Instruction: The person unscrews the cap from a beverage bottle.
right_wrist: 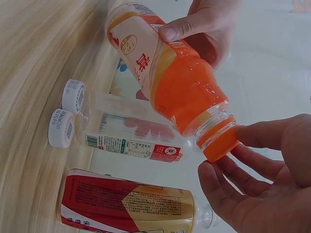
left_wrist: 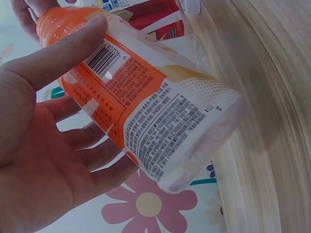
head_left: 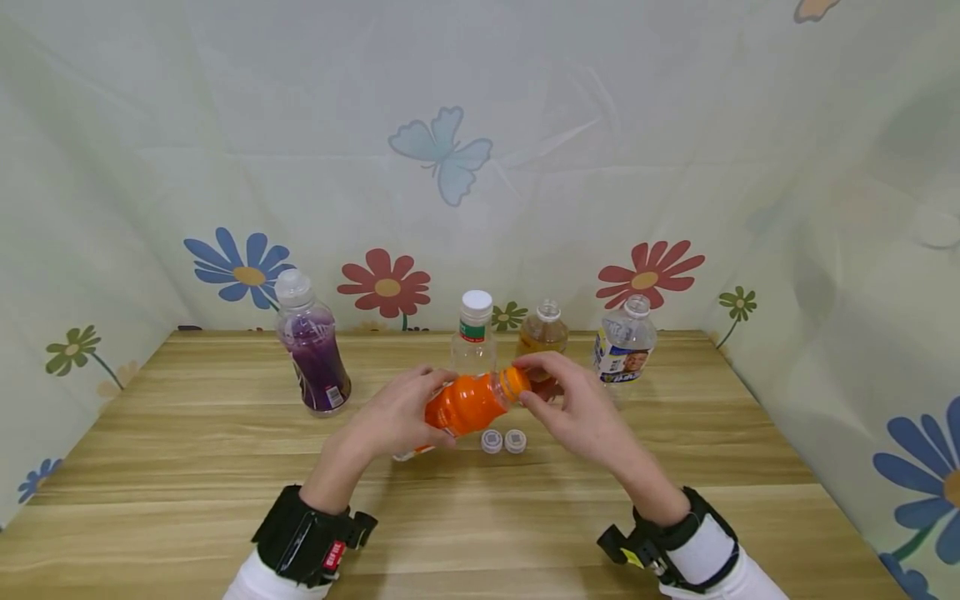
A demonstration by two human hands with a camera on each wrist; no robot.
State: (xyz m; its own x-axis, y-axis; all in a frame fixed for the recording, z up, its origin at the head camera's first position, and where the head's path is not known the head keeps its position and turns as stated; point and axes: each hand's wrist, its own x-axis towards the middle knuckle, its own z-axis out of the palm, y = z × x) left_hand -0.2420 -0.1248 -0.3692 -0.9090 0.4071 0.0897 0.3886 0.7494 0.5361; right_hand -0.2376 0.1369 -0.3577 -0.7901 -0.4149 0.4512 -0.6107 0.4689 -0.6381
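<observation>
My left hand (head_left: 405, 408) grips the body of a bottle of orange drink (head_left: 468, 406), which is tilted well over with its neck to the right. In the left wrist view its label (left_wrist: 146, 97) with a barcode faces me, the thumb lying across it. The fingertips of my right hand (head_left: 581, 408) pinch the orange cap (right_wrist: 221, 145) on the bottle's neck. Two white caps (head_left: 503, 442) lie side by side on the table beneath the bottle; both also show in the right wrist view.
A purple drink bottle (head_left: 318, 358) stands at the left. Behind the hands are a clear bottle with a white cap (head_left: 477, 302) and an uncapped bottle of amber drink (head_left: 542, 333). An uncapped clear bottle (head_left: 626, 342) stands on the right. A flowered cloth (head_left: 525, 208) hangs behind the wooden table (head_left: 187, 500).
</observation>
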